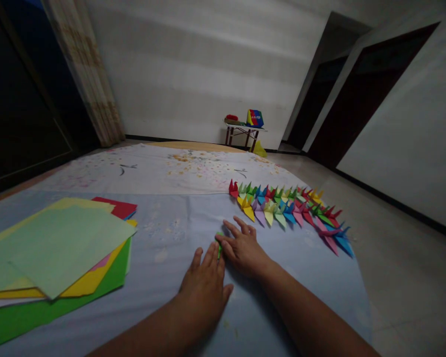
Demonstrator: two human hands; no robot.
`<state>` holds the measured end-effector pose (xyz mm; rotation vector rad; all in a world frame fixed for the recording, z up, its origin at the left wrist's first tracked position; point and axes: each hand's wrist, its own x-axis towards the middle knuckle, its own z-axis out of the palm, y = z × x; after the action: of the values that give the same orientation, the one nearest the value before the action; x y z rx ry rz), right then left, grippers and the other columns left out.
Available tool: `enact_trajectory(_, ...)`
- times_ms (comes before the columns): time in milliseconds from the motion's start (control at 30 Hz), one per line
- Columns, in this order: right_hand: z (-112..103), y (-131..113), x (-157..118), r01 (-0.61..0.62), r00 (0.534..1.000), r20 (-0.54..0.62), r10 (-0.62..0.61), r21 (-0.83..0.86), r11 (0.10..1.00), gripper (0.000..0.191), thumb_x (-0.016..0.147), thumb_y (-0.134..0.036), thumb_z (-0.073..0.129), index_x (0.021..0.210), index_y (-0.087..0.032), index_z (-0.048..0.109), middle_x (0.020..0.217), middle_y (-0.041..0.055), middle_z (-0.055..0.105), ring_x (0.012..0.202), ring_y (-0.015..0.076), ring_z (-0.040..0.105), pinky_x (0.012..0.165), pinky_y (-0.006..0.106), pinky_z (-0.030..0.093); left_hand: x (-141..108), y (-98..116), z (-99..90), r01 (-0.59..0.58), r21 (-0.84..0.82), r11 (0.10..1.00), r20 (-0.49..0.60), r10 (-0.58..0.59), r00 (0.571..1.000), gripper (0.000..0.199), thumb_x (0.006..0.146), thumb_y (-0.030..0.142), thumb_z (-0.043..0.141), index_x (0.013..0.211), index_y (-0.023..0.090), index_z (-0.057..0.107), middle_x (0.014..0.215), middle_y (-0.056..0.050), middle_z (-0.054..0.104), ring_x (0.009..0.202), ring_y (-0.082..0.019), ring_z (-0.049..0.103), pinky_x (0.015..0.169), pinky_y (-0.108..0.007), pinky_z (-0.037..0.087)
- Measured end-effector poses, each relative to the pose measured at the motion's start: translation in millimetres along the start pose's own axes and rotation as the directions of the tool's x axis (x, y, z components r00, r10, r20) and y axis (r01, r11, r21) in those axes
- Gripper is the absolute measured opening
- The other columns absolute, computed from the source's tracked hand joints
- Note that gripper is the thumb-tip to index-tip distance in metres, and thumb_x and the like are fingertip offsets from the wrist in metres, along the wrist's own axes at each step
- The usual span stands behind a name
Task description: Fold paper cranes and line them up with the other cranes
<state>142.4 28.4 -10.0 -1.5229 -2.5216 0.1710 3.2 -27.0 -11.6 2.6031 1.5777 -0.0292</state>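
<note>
A small piece of folded green paper lies on the light blue tablecloth, mostly covered by my fingers. My left hand rests palm down, its straight fingertips on the paper's near left side and its thumb stretched out to the right. From the right, my right hand reaches over with its fingers spread. Its index finger and thumb touch the green paper, while the other fingers extend over the cloth beyond. How the paper is folded under the fingers is hidden.
Stacked coloured paper sheets lie at the left, a pale green one on top. Rows of folded paper cranes stand at the right, near the round table's edge. Across the room, a small table holds a colourful bag.
</note>
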Motion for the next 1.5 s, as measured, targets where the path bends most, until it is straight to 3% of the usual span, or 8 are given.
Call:
enact_trajectory(167,0.0,0.0,-0.7,-0.017,1.000,0.014,0.018,-0.021,1.000,0.038,0.092,-0.039,0.026,0.121,-0.037,0.051,0.144,0.0003,0.028,0.133,0.0288,0.010,0.099,0.050,0.016,-5.9,4.1,3.5,-0.003,-0.007,1.000,0.007,0.003,1.000,0.057,0.084,0.040,0.039,0.129,0.005,0.043,0.138,-0.020,0.035,0.133,-0.030,0.022,0.106,-0.052,0.015)
enact_trajectory(467,2.7,5.0,-0.1,-0.005,0.999,0.045,0.006,-0.032,0.999,0.039,0.090,-0.046,0.030,0.127,-0.041,0.042,0.145,0.0028,0.027,0.134,0.0311,0.009,0.098,0.053,0.016,-2.2,4.1,-13.9,0.013,0.011,1.000,0.026,-0.013,1.000,0.052,0.086,0.034,0.037,0.128,0.005,0.045,0.134,-0.020,0.042,0.129,-0.028,0.031,0.105,-0.052,0.017)
enact_trajectory(633,-1.1,7.9,-3.2,0.031,0.996,0.079,-0.029,-0.024,0.999,0.041,0.089,-0.048,0.033,0.129,-0.042,0.038,0.147,0.0021,0.020,0.135,0.0315,0.005,0.099,0.054,0.012,-2.6,2.9,-8.1,0.006,0.038,0.999,-0.010,-0.006,1.000,0.051,0.085,0.036,0.038,0.128,0.009,0.047,0.133,-0.019,0.044,0.129,-0.028,0.032,0.105,-0.051,0.017)
enact_trajectory(1133,0.1,17.7,-5.1,-0.007,0.986,0.164,0.018,-0.072,0.997,0.045,0.091,-0.050,0.023,0.134,-0.042,0.030,0.147,0.0025,0.021,0.135,0.0323,0.009,0.101,0.056,0.010,-5.9,-1.9,-5.8,-0.027,-0.031,0.999,-0.006,0.027,1.000,0.055,0.085,0.040,0.036,0.130,0.009,0.043,0.137,-0.020,0.040,0.131,-0.028,0.028,0.105,-0.054,0.015)
enact_trajectory(1300,-7.2,17.3,3.3,0.034,0.990,0.137,-0.022,-0.082,0.996,0.043,0.088,-0.050,0.033,0.130,-0.041,0.039,0.143,0.0028,0.031,0.133,0.0320,0.014,0.100,0.057,0.009,-6.4,-5.0,-10.3,-0.025,-0.062,0.998,0.014,0.026,1.000,0.056,0.085,0.041,0.034,0.130,0.008,0.044,0.138,-0.019,0.037,0.132,-0.027,0.025,0.105,-0.056,0.011)
enact_trajectory(1500,-7.3,21.0,13.3,0.006,0.998,-0.062,-0.004,0.034,0.999,0.039,0.086,-0.049,0.041,0.122,-0.038,0.050,0.133,0.0035,0.044,0.127,0.0274,0.027,0.099,0.050,0.018,-7.0,-12.6,-16.0,-0.065,-0.073,0.995,0.025,0.067,0.997,0.054,0.086,0.041,0.032,0.130,0.011,0.043,0.139,-0.017,0.036,0.133,-0.029,0.022,0.103,-0.060,0.012)
